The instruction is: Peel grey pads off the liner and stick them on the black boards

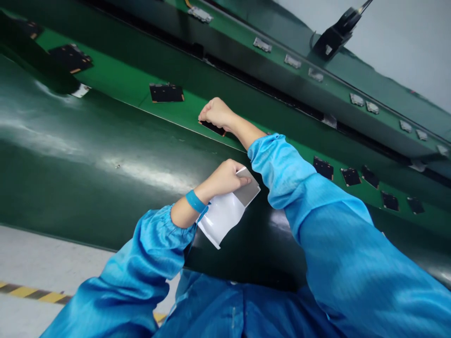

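My left hand [230, 177] is closed on a sheet of white backing paper [223, 218] with a grey rectangular piece [248, 188] at its upper end, the thumb lying on the grey part. The sheet's lower end hangs curled over the dark green worktop. On the bright green strip beyond, my right hand [215, 112] curls over a flat black panel [213, 127] with copper-coloured corners. Its fingertips are pressed together at the panel's left end; whatever they pinch is hidden. Another black panel [167, 93] lies to the left of that hand.
The dark green worktop [88, 155] runs along the strip. Several black panels [323, 167] lie farther right, and others [71, 57] at the upper left beside a dark post [38, 61]. Small silvery parts [262, 44] line a raised ledge. A black device [336, 35] stands behind it.
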A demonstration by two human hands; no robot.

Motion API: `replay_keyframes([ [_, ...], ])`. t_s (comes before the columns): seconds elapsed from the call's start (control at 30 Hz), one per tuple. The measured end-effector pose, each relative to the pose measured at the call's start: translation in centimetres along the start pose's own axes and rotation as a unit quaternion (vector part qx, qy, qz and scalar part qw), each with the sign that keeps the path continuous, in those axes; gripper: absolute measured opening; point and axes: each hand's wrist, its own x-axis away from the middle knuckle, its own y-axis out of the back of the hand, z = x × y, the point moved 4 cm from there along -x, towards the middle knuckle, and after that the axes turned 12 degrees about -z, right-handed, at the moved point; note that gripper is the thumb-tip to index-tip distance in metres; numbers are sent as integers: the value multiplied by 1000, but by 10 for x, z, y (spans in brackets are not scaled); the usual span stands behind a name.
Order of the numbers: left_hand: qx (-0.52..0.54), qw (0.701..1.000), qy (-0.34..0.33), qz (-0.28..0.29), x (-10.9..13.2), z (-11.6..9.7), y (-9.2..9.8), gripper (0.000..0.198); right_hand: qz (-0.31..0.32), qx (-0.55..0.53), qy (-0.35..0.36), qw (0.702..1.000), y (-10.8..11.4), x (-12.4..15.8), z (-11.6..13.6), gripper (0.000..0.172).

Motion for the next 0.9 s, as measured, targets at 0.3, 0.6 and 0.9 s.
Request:
replay_keyframes([
  [0.3,-22,1000,-10,-9,1,0,-1,17,-21,34,-28,999,11,13,-4,12],
  [0.6,-12,1000,-8,-9,0,0,-1,16,-31,51,8,998,19,10,-22,20],
  [0.9,6,1000,6,-12,1,-1,1,21,-44,241,48,968,22,20,-21,25],
])
